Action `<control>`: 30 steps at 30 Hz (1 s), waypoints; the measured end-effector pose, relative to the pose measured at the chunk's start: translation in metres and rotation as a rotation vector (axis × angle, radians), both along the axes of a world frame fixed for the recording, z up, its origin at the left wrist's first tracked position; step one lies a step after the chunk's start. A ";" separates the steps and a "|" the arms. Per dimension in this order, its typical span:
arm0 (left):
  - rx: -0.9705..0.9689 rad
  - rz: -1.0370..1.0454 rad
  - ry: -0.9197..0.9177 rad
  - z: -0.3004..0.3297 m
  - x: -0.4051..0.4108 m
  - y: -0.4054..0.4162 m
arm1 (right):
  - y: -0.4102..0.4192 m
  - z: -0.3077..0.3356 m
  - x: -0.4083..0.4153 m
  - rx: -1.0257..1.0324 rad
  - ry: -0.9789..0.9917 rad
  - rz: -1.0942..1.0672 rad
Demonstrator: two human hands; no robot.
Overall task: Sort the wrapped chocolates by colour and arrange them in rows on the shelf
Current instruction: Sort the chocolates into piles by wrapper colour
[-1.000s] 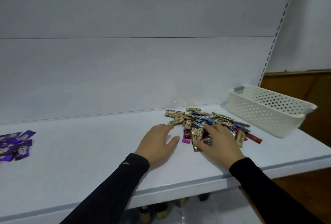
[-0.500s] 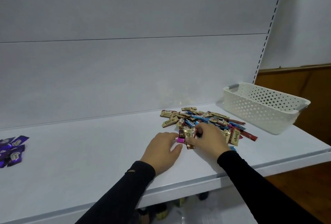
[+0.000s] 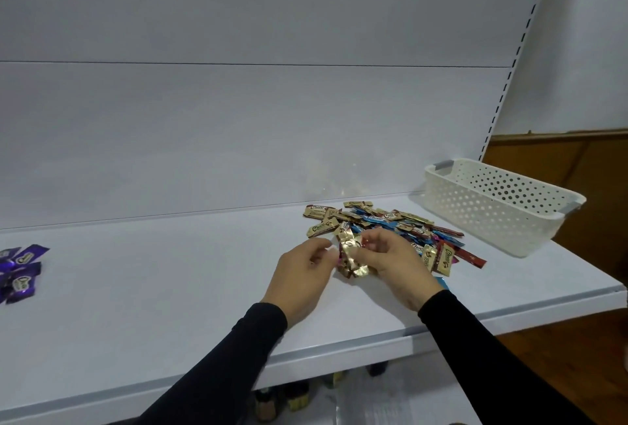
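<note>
Purple group (image 3: 20,273) lies far left of the hands on the shelf (image 3: 153,288). Left hand (image 3: 302,275) curled, pinching a pink chocolate (image 3: 339,259), apparently. Right hand (image 3: 390,263) grips gold chocolates (image 3: 351,256); mixed pile (image 3: 390,220) just behind. Step: sorting by colour. Next: lay them in a row.

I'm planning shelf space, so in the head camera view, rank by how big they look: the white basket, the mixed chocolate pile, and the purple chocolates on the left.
1. Mixed chocolate pile, though the hands hide part of it.
2. White basket; close to the pile, so that order is unsure.
3. Purple chocolates, clearly smallest, and cut off by the frame edge.
</note>
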State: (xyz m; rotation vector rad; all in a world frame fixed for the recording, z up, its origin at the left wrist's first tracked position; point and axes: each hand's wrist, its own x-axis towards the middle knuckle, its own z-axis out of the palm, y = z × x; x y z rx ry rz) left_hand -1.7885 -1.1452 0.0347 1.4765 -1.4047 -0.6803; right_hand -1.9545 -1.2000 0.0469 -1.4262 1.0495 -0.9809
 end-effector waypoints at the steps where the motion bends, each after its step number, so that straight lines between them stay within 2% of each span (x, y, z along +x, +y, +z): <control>1: 0.007 -0.022 0.164 0.002 -0.002 -0.002 | 0.002 0.001 0.002 0.015 -0.030 0.033; 3: 0.033 -0.081 0.394 0.002 -0.005 -0.005 | 0.005 0.000 0.006 0.017 -0.042 0.056; 4: 0.042 -0.099 0.433 0.003 -0.005 -0.005 | 0.007 0.000 0.008 0.014 -0.037 0.064; 10: 0.077 -0.050 0.378 -0.003 0.002 -0.009 | 0.011 0.002 0.014 -0.022 -0.051 0.158; 12: 0.075 -0.003 0.379 -0.006 0.008 -0.011 | 0.006 0.001 0.013 -0.079 0.057 0.071; 15: 0.072 0.024 0.433 -0.010 0.017 -0.012 | -0.009 -0.001 0.012 -0.299 0.346 -0.153; 18: 0.076 0.028 0.487 -0.011 0.023 -0.013 | -0.024 -0.003 0.018 -0.489 0.658 -0.203; 20: 0.076 0.028 0.494 -0.013 0.024 -0.014 | -0.033 -0.007 0.026 -0.538 0.764 -0.208; 26: 0.082 0.039 0.490 -0.015 0.026 -0.014 | -0.042 -0.008 0.037 -0.605 0.934 -0.226; 28: 0.089 0.045 0.488 -0.014 0.026 -0.014 | -0.039 -0.010 0.034 -0.640 0.913 -0.225; 30: 0.102 0.046 0.501 -0.014 0.025 -0.015 | -0.036 -0.011 0.030 -0.635 0.801 -0.234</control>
